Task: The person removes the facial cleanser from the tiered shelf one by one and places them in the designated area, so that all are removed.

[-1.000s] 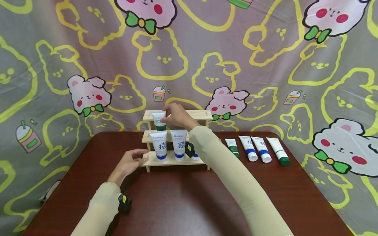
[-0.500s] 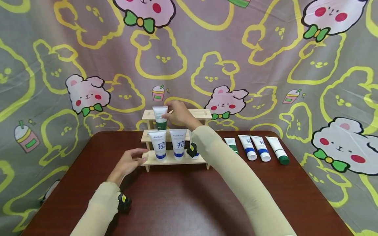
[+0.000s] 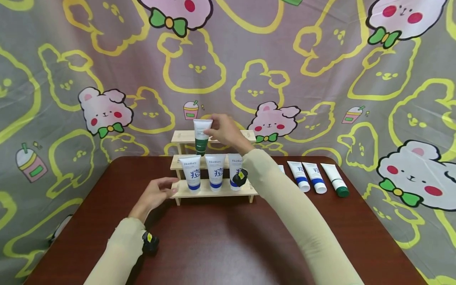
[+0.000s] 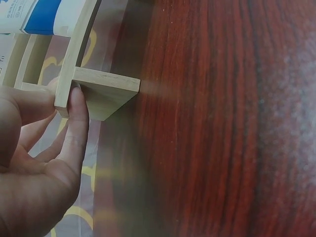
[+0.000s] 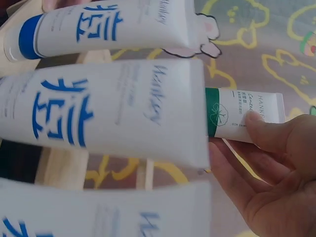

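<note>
My right hand [image 3: 228, 132] pinches a white and green tube [image 3: 201, 136] between thumb and fingers, its cap end down, above the middle step of a three-step wooden display rack [image 3: 208, 192]. In the right wrist view, the thumb lies on the label of the held tube [image 5: 237, 113]. My left hand [image 3: 154, 198] grips the left end of the rack's lowest board [image 4: 69, 89], thumb on top and a finger underneath. On that lowest step stand three white and blue tubes, the left one [image 3: 191, 172], the middle one [image 3: 215, 172] and the right one [image 3: 235, 166], partly behind my right wrist.
Several tubes lie on the dark red-brown table [image 3: 199, 245] to the right: two white and blue ones [image 3: 298, 176], a white one with a green cap [image 3: 335, 180] and one mostly hidden by my sleeve [image 3: 281, 169]. A patterned curtain [image 3: 249, 47] hangs behind the table.
My right hand has raised the white and green tube and moved it to the right, showing more of its green end. My left hand stays at the rack's left end.
</note>
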Available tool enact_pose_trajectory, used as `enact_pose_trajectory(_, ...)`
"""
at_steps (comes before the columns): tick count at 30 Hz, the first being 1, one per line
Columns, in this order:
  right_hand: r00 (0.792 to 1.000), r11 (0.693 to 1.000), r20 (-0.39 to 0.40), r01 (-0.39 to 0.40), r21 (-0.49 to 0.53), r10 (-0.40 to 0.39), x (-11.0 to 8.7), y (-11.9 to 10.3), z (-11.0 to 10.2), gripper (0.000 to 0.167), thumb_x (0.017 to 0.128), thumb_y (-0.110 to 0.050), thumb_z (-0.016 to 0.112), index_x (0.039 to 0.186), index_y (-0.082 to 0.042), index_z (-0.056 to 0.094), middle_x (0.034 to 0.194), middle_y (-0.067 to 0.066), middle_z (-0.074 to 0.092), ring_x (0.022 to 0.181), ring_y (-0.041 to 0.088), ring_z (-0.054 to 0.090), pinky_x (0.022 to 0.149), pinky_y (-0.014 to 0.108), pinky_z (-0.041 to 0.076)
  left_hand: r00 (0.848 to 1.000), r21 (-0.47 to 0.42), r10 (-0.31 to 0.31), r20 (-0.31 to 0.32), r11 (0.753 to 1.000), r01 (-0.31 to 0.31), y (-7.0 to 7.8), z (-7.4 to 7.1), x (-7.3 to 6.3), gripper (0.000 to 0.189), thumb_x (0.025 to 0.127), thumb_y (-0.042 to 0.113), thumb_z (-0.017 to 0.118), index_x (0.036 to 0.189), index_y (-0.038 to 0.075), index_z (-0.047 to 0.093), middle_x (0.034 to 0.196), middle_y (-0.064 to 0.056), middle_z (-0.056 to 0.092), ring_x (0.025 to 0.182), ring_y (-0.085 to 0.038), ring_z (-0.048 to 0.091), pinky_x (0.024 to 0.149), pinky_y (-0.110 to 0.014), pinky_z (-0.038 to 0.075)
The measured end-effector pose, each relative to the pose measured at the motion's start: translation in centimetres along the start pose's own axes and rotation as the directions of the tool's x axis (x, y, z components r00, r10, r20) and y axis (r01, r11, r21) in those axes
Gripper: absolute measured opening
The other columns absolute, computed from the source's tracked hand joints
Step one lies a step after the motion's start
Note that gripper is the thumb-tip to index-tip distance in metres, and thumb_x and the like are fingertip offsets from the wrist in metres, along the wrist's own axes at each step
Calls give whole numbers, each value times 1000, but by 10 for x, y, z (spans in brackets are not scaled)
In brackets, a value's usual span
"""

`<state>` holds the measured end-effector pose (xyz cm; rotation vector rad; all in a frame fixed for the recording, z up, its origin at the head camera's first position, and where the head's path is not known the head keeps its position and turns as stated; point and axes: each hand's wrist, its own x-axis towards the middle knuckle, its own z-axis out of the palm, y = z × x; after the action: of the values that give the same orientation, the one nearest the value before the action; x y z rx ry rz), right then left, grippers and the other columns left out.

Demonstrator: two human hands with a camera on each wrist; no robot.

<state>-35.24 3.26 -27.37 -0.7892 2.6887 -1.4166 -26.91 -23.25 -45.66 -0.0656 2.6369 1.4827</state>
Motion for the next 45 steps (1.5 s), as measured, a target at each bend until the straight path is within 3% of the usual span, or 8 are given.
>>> enact_pose_trajectory(7, 997, 998, -75, -14, 61, 19, -6, 1, -27, 28, 98, -5, 68, 125, 5, 63, 118, 25, 70, 107, 36, 73, 88, 42, 63, 1000, 2, 22, -4, 1000, -22, 1, -1, 1, 43, 98, 17, 70, 141, 12, 63, 152, -17, 55, 119, -31, 65, 107, -53, 51)
enact_pose_trajectory(15, 984, 996, -175, -9, 89, 25, -22, 5, -61, 33, 98, -5, 68, 129, 5, 61, 120, 26, 71, 109, 35, 72, 84, 35, 63, 1000, -7, 24, -14, 1000, -24, -2, 0, 2, 43, 98, 15, 70, 140, 11, 64, 150, -17, 58, 117, -29, 65, 104, -49, 53)
enact_pose_trajectory(21, 967, 999, -255, 1, 40, 9, -38, 12, -85, 31, 99, -9, 68, 128, 2, 62, 119, 23, 72, 100, 33, 74, 77, 29, 63, 999, -12, 32, -19, 999, -32, -2, 0, 1, 43, 97, 14, 71, 140, 10, 64, 149, -19, 58, 114, -28, 67, 102, -46, 55)
enact_pose_trajectory(27, 951, 1000, -309, 1, 19, 5, -58, 24, -104, 23, 100, -11, 66, 118, 3, 62, 118, 24, 71, 101, 29, 71, 79, 27, 62, 998, -27, 54, -23, 998, -55, -2, 1, 0, 43, 96, 11, 71, 138, 6, 64, 147, -21, 59, 112, -27, 69, 95, -39, 57)
enact_pose_trajectory(34, 949, 999, -314, 7, 46, 7, -81, 45, -117, 27, 102, -9, 63, 122, 8, 59, 120, 30, 68, 97, 23, 68, 75, 21, 61, 999, -29, 34, -21, 999, -35, -1, 1, 0, 43, 96, 12, 72, 138, 7, 65, 148, -21, 58, 109, -26, 69, 94, -40, 58)
enact_pose_trajectory(36, 951, 999, -309, 2, 51, 14, -88, 52, -120, 29, 102, -9, 62, 124, 9, 58, 119, 31, 67, 93, 16, 66, 74, 19, 60, 999, -28, 32, -21, 999, -33, -1, 1, 0, 43, 96, 12, 72, 138, 8, 65, 147, -21, 59, 106, -25, 68, 93, -40, 58)
enact_pose_trajectory(39, 951, 999, -308, -16, 49, 30, -99, 61, -123, 29, 102, -9, 63, 124, 9, 58, 118, 31, 67, 87, 8, 64, 74, 20, 60, 999, -23, 27, -23, 999, -28, -2, 1, 1, 43, 96, 13, 73, 138, 8, 65, 147, -20, 59, 105, -24, 68, 93, -38, 57)
enact_pose_trajectory(45, 952, 998, -300, -55, 14, 56, -117, 77, -126, 28, 102, -11, 64, 121, 8, 58, 117, 31, 68, 85, 5, 64, 74, 22, 61, 999, -29, 18, -26, 999, -19, -2, 2, 0, 43, 95, 13, 73, 137, 9, 66, 147, -19, 60, 105, -24, 68, 93, -39, 57)
